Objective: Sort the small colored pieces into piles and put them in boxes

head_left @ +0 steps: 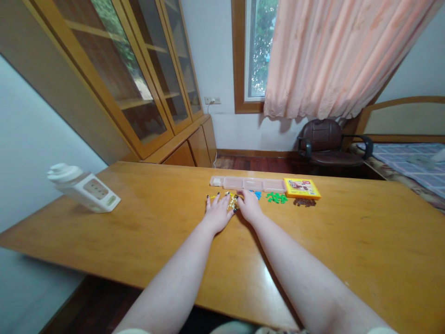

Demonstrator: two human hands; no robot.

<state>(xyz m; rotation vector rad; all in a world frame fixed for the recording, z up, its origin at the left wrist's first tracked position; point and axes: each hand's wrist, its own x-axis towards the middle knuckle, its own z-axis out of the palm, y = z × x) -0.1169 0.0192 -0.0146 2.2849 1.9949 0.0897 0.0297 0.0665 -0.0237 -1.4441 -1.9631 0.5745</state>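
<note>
My left hand lies palm down on the wooden table, its dark-nailed fingers spread over and beside small yellow pieces. Between my two hands is a little heap of small white and pale yellow pieces. My right hand curves around the heap's right side, thumb and forefinger apart; its other fingers are partly hidden. Just beyond it, small blue pieces show, partly covered by the hand. Farther right are piles of small green pieces and brown pieces.
A clear plastic tray with compartments lies behind the piles, beside a yellow box. A white bottle stands at the left. Beyond the table's far edge are a dark chair, a glass-door cabinet and a bed.
</note>
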